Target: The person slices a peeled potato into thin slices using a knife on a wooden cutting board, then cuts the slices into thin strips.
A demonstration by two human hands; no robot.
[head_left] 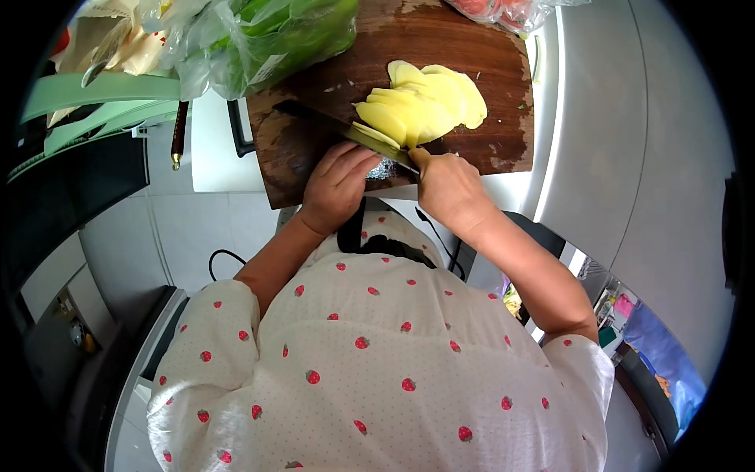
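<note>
Yellow slices [432,102] overlap in a pile on the dark wooden board [503,145], just beyond the knife [334,123]. The right hand [454,189] is closed around its handle end; the left hand [336,185], fingers bent, sits beside the blade (whether it grips anything I cannot tell). Bagged greens [303,39] lie at the board's far left.

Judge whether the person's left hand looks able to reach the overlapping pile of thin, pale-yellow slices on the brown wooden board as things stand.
Probably not directly: the long dark-bladed knife, held in the right hand, slants between the left hand and the yellow slices, though they lie close by.
</note>
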